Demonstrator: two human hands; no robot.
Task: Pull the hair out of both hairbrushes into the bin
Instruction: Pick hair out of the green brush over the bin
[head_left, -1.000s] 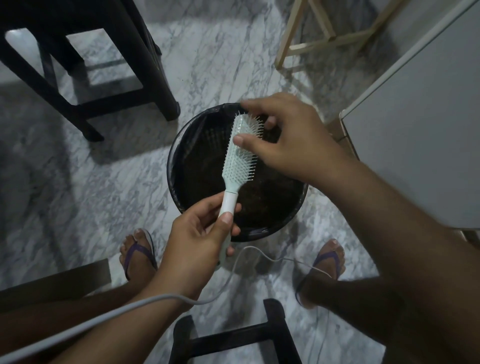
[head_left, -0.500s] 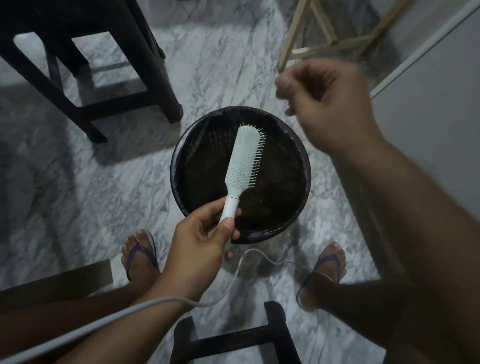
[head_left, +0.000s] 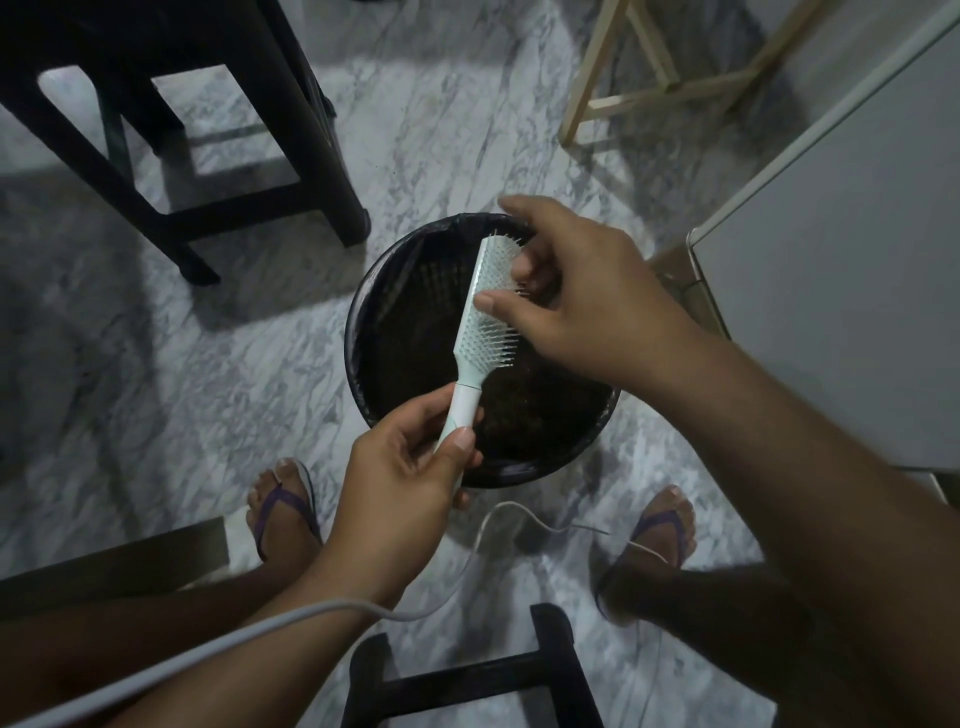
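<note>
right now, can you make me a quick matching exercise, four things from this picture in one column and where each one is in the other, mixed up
Things:
1. left hand
2. right hand
3. bin
4. white cable

Places:
A. on the marble floor between the two feet
B. gripping the hairbrush handle
C. fingers at the bristles near the brush's top
D. lying on the floor near the bin and running across the left forearm

Pairs: 1-B, 2-C, 3-A, 4-D

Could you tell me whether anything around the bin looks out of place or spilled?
Nothing looks spilled. The one oddity is a thin white cable trailing loose across the marble floor just in front of the bin, between the person's feet.
</note>
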